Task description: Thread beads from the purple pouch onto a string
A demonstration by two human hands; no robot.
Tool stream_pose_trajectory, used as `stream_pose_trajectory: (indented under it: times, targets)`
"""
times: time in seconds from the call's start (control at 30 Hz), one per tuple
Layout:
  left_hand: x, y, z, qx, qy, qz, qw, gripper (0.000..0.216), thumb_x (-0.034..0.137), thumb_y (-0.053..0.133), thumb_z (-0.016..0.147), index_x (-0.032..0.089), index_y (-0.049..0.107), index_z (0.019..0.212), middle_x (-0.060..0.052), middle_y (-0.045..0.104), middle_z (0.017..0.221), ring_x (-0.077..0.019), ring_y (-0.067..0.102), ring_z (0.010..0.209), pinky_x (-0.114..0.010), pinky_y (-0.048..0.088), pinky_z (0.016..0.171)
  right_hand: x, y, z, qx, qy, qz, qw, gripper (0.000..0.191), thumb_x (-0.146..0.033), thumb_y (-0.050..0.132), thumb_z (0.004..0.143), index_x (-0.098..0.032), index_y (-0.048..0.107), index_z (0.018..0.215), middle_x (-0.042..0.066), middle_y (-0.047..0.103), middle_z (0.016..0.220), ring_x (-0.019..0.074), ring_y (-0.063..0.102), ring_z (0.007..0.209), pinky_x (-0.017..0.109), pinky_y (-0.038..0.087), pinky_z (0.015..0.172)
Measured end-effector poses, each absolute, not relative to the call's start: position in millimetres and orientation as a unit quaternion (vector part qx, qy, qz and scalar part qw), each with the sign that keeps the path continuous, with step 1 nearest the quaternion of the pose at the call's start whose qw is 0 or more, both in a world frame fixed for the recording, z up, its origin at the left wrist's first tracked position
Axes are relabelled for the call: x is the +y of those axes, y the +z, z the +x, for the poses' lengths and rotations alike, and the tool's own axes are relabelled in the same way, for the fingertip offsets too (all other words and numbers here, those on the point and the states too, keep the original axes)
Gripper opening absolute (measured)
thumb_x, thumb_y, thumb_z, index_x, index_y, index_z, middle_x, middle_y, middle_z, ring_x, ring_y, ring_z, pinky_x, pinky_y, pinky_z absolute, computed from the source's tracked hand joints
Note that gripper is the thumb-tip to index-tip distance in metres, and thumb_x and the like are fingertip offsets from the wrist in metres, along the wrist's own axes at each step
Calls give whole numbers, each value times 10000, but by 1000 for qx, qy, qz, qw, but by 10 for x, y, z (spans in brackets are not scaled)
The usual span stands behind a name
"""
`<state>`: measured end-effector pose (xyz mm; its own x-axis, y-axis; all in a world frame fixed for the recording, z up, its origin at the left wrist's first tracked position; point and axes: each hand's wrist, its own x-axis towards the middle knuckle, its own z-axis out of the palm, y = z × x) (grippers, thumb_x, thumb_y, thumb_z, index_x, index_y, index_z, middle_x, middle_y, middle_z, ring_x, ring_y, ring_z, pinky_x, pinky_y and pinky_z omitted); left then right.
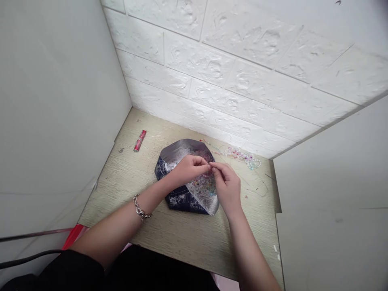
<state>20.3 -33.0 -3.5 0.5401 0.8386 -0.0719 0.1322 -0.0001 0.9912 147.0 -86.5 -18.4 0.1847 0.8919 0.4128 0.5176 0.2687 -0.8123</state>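
Observation:
My left hand and my right hand meet fingertip to fingertip over a small foil-lined bag. Each pinches with thumb and forefinger; what lies between the fingertips is too small to make out. The bag has a dark blue patterned outside and a silver inside, with its mouth spread wide. Inside it lies a heap of small multicoloured beads, partly covered by my hands. Just behind my right hand, strands of strung beads in clear, pink and pale green lie on the table.
A small red cylinder lies at the table's back left, near a small metallic bit. Thin thread curls over the right side of the wooden table. A white brick-pattern wall stands behind, with pale panels at both sides.

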Motion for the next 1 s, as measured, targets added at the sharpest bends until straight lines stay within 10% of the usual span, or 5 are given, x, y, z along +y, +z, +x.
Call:
stream_pose_trajectory:
  times: [1.0]
  targets:
    - [-275, -69, 169, 298, 267, 684, 610, 249, 349, 463, 722, 130, 582, 736, -1, 534, 650, -80, 468, 621, -202, 378, 597, -915, -209, 1513, -724, -14, -579, 374, 172, -189, 384, 800, -216, 544, 858, 59, 542, 880, 161, 499, 837, 306, 405, 752]
